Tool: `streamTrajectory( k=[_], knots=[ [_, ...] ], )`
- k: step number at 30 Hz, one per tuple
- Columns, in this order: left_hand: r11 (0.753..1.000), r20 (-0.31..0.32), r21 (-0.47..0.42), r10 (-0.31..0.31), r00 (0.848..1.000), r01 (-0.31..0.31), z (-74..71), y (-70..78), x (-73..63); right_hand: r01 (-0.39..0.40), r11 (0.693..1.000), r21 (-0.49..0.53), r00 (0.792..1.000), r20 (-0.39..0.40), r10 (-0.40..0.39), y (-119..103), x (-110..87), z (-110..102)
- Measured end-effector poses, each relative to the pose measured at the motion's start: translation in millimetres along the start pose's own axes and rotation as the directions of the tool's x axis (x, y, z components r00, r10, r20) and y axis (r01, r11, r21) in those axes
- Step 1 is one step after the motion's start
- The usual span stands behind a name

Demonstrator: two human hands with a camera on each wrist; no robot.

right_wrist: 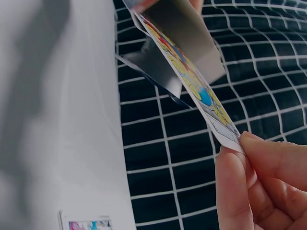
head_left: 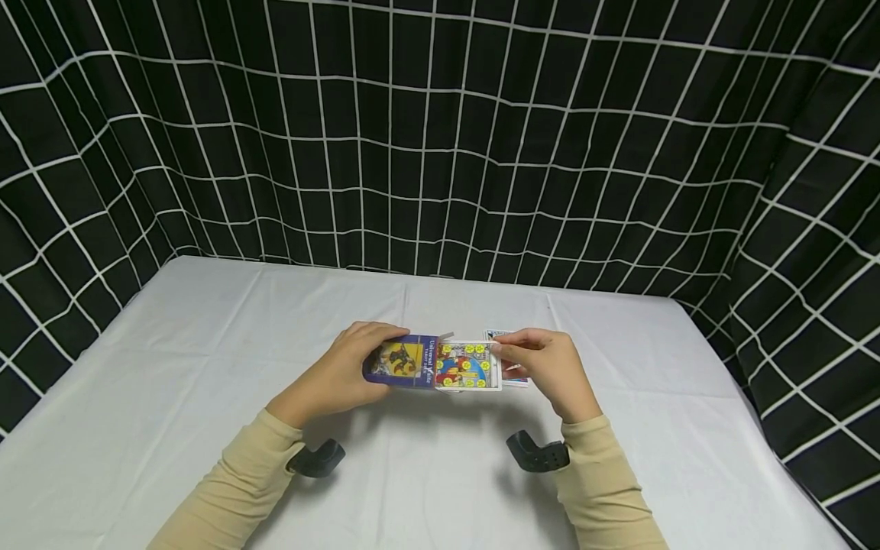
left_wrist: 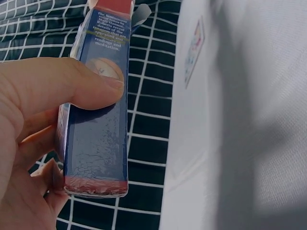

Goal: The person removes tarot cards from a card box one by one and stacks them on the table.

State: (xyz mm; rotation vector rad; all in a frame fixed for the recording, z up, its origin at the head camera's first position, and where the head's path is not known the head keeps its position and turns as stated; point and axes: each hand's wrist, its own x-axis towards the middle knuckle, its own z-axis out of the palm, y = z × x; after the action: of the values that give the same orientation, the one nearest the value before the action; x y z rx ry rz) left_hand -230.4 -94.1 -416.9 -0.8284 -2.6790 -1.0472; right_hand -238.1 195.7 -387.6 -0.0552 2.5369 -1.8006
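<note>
My left hand (head_left: 348, 367) grips a blue tarot card box (head_left: 402, 361) held above the table, thumb along its narrow side in the left wrist view. The open end of the box faces right, its flaps (right_wrist: 156, 64) spread. Between thumb and fingers, my right hand (head_left: 550, 365) pinches the outer end of a tarot card (head_left: 469, 366) with yellow discs. The card's other end lies at the box mouth, partly inside. Beneath the right hand, other cards (head_left: 517, 383) lie on the table, mostly hidden by the hand and the held card.
A white cloth (head_left: 412, 489) covers the table. Black curtains with a white grid (head_left: 440, 137) stand behind it and on both sides. Each wrist wears a black camera mount, the left one (head_left: 318, 460) and the right one (head_left: 538, 452).
</note>
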Motion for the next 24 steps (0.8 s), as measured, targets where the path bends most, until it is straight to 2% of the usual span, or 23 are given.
streamTrajectory(
  k=[8, 24],
  knots=[
    [1.000, -0.005, 0.000, -0.003, 1.000, 0.003, -1.3, 1.4, 0.0, 0.008, 1.000, -0.028, 1.000, -0.008, -0.008, -2, -1.5, -16],
    [1.000, -0.015, -0.002, 0.002, 1.000, -0.002, -1.3, -1.1, 0.0, 0.010, 1.000, 0.010, 1.000, -0.018, -0.010, -1, -1.0, -34]
  ],
)
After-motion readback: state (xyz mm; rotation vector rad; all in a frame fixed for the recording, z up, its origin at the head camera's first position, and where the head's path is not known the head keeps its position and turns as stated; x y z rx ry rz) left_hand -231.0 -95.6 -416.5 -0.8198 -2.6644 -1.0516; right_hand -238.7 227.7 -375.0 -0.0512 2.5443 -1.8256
